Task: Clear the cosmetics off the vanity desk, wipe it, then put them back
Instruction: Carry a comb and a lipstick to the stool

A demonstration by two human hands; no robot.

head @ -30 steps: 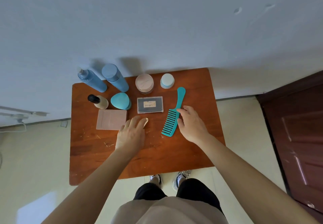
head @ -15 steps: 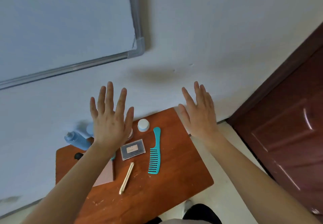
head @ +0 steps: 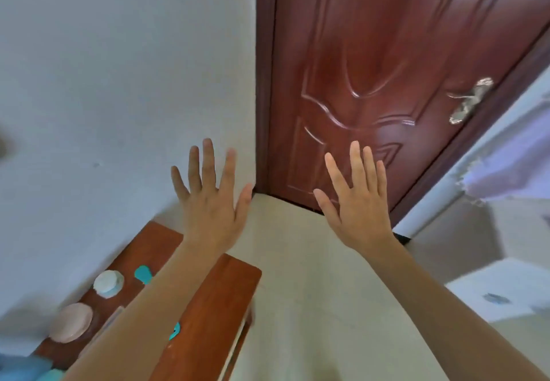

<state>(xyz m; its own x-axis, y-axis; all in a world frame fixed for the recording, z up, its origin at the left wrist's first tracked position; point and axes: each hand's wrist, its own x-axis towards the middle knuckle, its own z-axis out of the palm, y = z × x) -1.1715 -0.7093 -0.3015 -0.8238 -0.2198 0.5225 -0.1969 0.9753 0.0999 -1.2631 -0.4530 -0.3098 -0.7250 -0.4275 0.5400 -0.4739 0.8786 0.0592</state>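
View has swung right since 0.5 s ago: reddish-brown wooden desk [head: 208, 306] now sits lower left, dark red panelled door [head: 372, 68] ahead.
Left hand [head: 212, 202] and right hand [head: 355, 205] still raised, fingers straight and spread, holding nothing. Along the desk's wall-side edge: white round jar [head: 108, 283], pink round lidded jar [head: 71, 322], blurred blue containers [head: 20, 367]. Teal plastic comb [head: 143, 273] mostly hidden under the left forearm.
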